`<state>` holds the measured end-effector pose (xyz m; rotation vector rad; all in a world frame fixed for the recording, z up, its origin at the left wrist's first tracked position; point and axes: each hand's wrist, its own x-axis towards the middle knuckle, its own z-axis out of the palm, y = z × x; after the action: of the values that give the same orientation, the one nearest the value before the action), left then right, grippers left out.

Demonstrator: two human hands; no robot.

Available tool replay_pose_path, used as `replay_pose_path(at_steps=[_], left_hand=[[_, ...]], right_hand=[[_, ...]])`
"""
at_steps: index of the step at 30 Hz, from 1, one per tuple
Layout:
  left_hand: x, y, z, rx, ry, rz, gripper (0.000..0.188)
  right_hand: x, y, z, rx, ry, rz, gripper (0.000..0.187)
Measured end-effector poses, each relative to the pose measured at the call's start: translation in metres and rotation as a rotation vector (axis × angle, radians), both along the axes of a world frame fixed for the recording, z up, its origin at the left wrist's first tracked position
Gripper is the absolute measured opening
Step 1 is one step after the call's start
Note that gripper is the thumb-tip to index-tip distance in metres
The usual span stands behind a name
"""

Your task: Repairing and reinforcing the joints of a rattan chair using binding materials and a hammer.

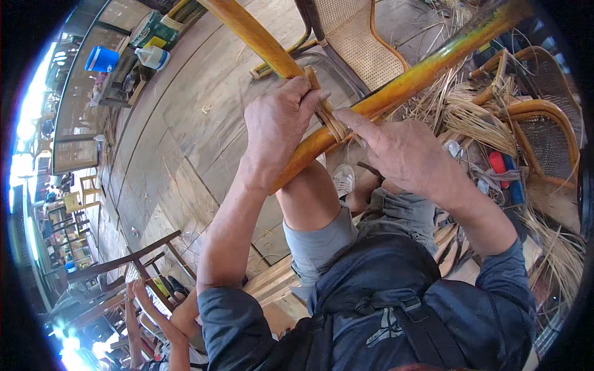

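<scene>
Glossy amber, dark-streaked round poles [427,77], narrow tan cane strip [334,127], pinched by left hand [278,120], right hand [405,151] forefinger-out, grip unclear

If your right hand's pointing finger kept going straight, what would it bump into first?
For the right hand, probably the cane strip by the yellow-brown pole, just ahead of it; depth is unclear, so they may already touch.

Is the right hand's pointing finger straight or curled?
Straight: the right hand holds its pointing finger out toward the tan strips on the yellow pole.
</scene>
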<state>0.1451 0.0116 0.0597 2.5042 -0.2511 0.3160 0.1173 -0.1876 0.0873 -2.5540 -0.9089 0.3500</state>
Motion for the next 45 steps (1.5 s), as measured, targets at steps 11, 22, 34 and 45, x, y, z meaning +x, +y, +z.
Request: replay_pose_path(at_steps=[11, 22, 34, 45], left_hand=[[0.000, 0.000, 0.008, 0.131, 0.091, 0.005, 0.022], [-0.050, 0.061, 0.008, -0.632, 0.222, 0.239, 0.020], [-0.044, 0.056, 0.004, -1.077, 0.068, 0.030, 0.015], [-0.003, 0.001, 0.038, -0.743, 0.447, 0.055, 0.012]], right_hand=[[0.025, 0.014, 0.022, -0.136, 0.091, 0.077, 0.067], [0.024, 0.004, 0.008, -0.004, 0.107, 0.074, 0.073], [0.022, 0.008, 0.011, -0.007, 0.095, 0.068, 0.040], [0.021, 0.005, 0.007, 0.089, 0.010, 0.088, 0.041]])
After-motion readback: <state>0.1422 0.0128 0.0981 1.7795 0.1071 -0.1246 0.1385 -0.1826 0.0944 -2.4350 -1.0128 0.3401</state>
